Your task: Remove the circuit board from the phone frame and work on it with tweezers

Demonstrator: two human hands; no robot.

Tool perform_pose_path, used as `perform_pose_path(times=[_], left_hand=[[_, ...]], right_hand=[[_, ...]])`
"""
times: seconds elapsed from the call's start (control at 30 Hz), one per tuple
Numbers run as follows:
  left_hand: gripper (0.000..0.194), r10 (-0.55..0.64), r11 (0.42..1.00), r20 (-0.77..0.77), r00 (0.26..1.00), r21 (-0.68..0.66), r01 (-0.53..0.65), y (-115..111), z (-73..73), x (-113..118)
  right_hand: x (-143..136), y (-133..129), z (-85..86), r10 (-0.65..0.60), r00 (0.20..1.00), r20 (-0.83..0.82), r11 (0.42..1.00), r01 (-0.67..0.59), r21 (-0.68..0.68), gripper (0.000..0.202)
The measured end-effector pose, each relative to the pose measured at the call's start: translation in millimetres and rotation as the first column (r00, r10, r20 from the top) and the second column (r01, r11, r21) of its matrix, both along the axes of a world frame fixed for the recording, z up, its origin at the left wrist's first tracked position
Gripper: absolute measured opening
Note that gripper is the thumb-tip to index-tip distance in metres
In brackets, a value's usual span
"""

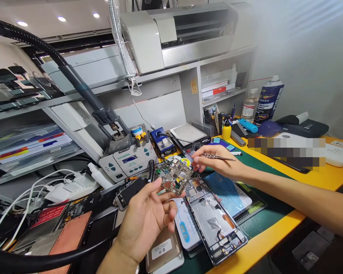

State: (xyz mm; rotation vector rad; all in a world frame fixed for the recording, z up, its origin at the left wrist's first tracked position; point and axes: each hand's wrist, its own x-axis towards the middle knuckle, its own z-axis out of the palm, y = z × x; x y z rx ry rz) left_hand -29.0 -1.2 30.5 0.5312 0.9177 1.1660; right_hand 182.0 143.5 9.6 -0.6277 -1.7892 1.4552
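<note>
Circuit board (pixel 178 174) sits raised in our left hand (pixel 151 213), which pinches it by the lower edge between thumb and fingers, the palm turned up and the other fingers loosely curled. Our right hand (pixel 213 160) comes over from the other side, holding a slim metal tool (pixel 220 157) between thumb and fingers; the tool's far end points away from the board. Those fingertips are close to the board's upper right side, but we cannot tell whether they touch it.

Under our hands, an opened phone (pixel 213 219) lies at a slant, its lower end near the near edge of the table (pixel 270 243) and its upper end just below the board. Left of it we have a white box (pixel 185 226) with a blue label, then a gold phone back (pixel 163 253) lying nearer to us. Right of the opened phone, a flat blue packet (pixel 228 195) rests over the green mat (pixel 264 226).

Toward the table's back edge stand a small yellow bottle (pixel 226 132), a clear bottle (pixel 248 105) and a dark blue spray can (pixel 269 99). Beyond our left hand is a grey station (pixel 128 163) with a small display.
</note>
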Motion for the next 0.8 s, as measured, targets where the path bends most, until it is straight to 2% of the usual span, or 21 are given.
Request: perform_pose_path(times=[0.13, 0.27, 0.33, 0.4, 0.43, 0.5, 0.6, 0.63, 0.7, 0.8], left_hand=[[0.037, 0.005, 1.0, -0.036, 0.999, -0.005, -0.005, 0.5, -0.4, 0.2], [0.037, 0.006, 1.0, -0.113, 0.994, 0.0, -0.006, 0.4, -1.3, 1.3], [0.037, 0.048, 0.998, -0.2, 0.979, 0.042, -0.04, -1.4, -2.5, 4.1], [0.04, 0.138, 0.987, -0.316, 0.939, 0.125, -0.103, -4.6, -5.2, 8.5], [0.044, 0.211, 0.97, -0.407, 0.889, 0.201, -0.138, -6.4, -7.2, 11.1], [0.05, 0.369, 0.911, -0.605, 0.705, 0.386, -0.145, -9.8, -13.0, 16.0], [0.05, 0.547, 0.809, -0.771, 0.326, 0.587, 0.031, -12.1, -24.4, 18.6], [0.05, 0.574, 0.784, -0.781, 0.246, 0.611, 0.107, -11.9, -28.2, 17.8], [0.051, 0.624, 0.73, -0.767, 0.147, 0.64, 0.239, -10.4, -34.6, 14.6], [0.054, 0.662, 0.685, -0.743, 0.098, 0.653, 0.323, -7.7, -39.2, 10.4]], right_hand=[[-0.9, -4.0, 2.7, 0.056, 0.998, -0.035, 0.98, -0.062, -0.187, 0.031], [-0.7, -8.1, 4.9, 0.092, 0.994, -0.064, 0.947, -0.107, -0.302, 0.03], [-0.1, -9.4, 6.4, 0.106, 0.991, -0.081, 0.931, -0.128, -0.342, 0.029], [0.6, -10.0, 8.0, 0.13, 0.987, -0.097, 0.911, -0.158, -0.38, 0.029], [0.9, -10.2, 8.8, 0.144, 0.984, -0.105, 0.899, -0.174, -0.401, 0.029], [1.3, -10.3, 10.0, 0.164, 0.979, -0.121, 0.875, -0.201, -0.441, 0.029], [1.7, -9.7, 10.6, 0.155, 0.979, -0.133, 0.852, -0.2, -0.484, 0.029], [1.8, -9.4, 10.5, 0.147, 0.981, -0.131, 0.849, -0.193, -0.492, 0.03], [2.2, -8.7, 9.7, 0.134, 0.984, -0.121, 0.848, -0.176, -0.5, 0.032], [3.0, -8.3, 8.4, 0.131, 0.985, -0.111, 0.854, -0.169, -0.491, 0.033]])
